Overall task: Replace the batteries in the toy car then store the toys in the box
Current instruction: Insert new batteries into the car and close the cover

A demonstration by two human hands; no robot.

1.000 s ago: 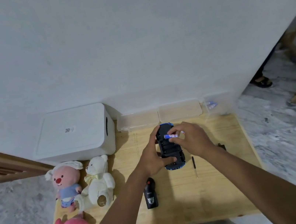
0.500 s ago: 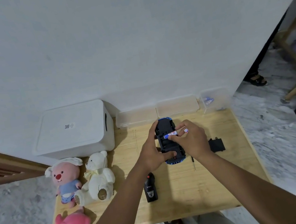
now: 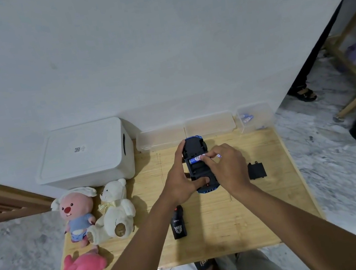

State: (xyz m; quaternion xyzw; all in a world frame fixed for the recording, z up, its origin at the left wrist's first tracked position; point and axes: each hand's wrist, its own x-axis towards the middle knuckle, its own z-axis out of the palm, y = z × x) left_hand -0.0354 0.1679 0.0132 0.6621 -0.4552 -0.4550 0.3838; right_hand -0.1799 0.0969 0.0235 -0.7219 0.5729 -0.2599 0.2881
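The car (image 3: pixel 194 147) lies upside down at the back middle of the table (image 3: pixel 234 231), where it was half a second ago, with its battery bay open. The left hand (image 3: pixel 179 181) still grips it, fingers along its left side and thumb on the near end of the underside. The right hand (image 3: pixel 226 169) has come down: the battery (image 3: pixel 193 160), which it held slanted above the bay before, now lies crosswise in the bay's far slot, pinched and pressed by the fingertips. A small blue-white tip shows between the right fingers; what it is I cannot tell. The white lidded box (image 3: pixel 86 154) stands at the back left against the wall. In front of it sit a bear (image 3: pixel 114 212) and a pink plush (image 3: pixel 75 212), touching, and a fish plush (image 3: pixel 83 266) lies at the near left corner. Three clear tubs (image 3: pixel 209 124) line the back edge behind the car, blocking the way beyond it. The remote (image 3: pixel 178 224) lies under the left forearm, and the cover (image 3: pixel 256 170) lies just right of the right hand. Bare wood shows from the cover to the right edge and along the near edge.
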